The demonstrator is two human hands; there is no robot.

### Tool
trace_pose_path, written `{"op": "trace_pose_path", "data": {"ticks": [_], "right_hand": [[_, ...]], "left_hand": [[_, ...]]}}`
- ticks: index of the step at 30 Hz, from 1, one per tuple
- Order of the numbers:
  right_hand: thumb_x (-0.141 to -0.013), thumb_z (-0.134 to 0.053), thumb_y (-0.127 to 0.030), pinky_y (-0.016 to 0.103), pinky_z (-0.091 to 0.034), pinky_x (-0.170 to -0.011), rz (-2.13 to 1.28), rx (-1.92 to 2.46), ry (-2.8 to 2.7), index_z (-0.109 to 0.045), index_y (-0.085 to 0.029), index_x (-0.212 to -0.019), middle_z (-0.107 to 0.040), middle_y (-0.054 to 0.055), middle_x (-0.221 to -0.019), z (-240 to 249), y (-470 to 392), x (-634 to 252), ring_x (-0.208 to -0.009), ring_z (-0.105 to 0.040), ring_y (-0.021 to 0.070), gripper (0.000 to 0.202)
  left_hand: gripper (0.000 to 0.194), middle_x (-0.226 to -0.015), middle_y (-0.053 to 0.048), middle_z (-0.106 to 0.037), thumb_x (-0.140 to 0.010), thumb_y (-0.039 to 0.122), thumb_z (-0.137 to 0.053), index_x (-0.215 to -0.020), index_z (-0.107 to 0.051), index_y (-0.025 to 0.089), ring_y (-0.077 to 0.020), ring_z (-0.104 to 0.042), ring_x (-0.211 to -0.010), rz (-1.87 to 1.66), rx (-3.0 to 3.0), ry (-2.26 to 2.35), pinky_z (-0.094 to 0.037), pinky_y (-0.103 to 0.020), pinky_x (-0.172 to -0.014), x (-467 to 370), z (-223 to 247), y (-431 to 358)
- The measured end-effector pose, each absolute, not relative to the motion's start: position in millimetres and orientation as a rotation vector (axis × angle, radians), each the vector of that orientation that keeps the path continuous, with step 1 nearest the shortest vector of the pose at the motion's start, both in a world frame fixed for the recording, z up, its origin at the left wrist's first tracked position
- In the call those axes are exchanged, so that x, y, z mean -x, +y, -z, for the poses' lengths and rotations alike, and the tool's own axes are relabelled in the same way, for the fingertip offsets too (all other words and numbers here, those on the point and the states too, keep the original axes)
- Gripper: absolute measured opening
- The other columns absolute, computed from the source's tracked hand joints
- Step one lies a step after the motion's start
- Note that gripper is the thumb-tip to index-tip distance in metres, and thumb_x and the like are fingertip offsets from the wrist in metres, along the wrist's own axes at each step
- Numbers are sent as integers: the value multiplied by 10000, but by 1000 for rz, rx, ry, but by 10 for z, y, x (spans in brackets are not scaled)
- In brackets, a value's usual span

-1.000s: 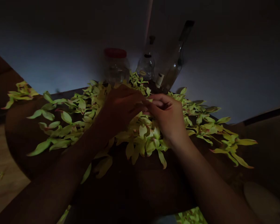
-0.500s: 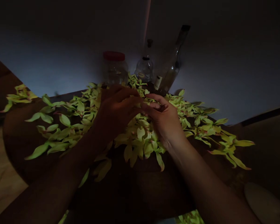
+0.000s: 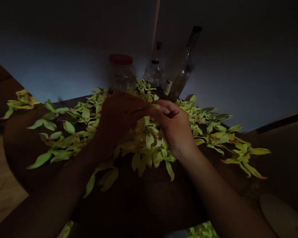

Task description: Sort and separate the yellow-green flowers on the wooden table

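Observation:
My two hands meet over a heap of yellow-green artificial flowers (image 3: 149, 142) with long pointed petals. Thumb and fingers of my right hand (image 3: 177, 127) are pinched on a small yellow-green flower piece (image 3: 156, 106), of which only a sliver shows. Against its left side, the fingertips of my left hand (image 3: 123, 115) come together at the same piece. Deep shadow darkens the left hand and covers part of its fingers. Both wrists pass above the near part of the heap.
A dark round-edged table (image 3: 129, 201) carries the flowers. At its back stand a red-lidded jar (image 3: 123, 74), a round clear bottle (image 3: 152, 73) and a tall tilted bottle (image 3: 182, 81). Behind them are walls meeting in a corner. More flowers (image 3: 203, 230) lie below the near edge.
My left hand has turned and shifted slightly left and down, its fingers drawn closer together. My right hand stays almost in place, with more of the yellow-green piece showing at its fingertips.

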State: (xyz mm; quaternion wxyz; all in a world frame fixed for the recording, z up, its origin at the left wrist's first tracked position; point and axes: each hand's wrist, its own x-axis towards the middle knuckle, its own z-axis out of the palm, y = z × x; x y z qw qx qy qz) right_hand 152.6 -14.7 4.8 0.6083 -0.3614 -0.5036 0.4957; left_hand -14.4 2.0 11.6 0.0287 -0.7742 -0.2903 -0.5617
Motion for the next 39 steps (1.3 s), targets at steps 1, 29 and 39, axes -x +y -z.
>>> {"op": "trace_pose_path", "data": {"ticks": [1, 29, 39], "right_hand": [[-759, -850, -319, 302, -556, -815, -1126, 834, -1187, -755, -245, -941, -755, -17, -866, -50, -148, -1530, -805, -696, 137, 218], [-713, -867, -354, 294, -577, -764, -1146, 822, -1245, -688, -219, -751, -654, -42, -705, -64, -150, -1524, -675, -645, 119, 228], [-793, -785, -383, 258, -466, -663, -1005, 1006, -1364, -701, -183, -864, -660, -16, -721, -44, -136, -1537, -692, -616, 114, 228]], "left_hand": [[110, -909, 58, -790, -827, 271, -831, -925, -788, 247, -132, -722, -866, 1755, 2408, -930, -527, -287, -865, 150, -116, 24], [63, -845, 32, -725, -986, 238, -644, -932, -669, 217, -152, -680, -805, 1325, 2322, -925, -430, -312, -799, 187, -91, 44], [107, -819, 7, -691, -937, 157, -550, -856, -619, 173, -140, -654, -790, 2072, 1985, -1345, -501, -276, -706, 324, -207, 113]]}}
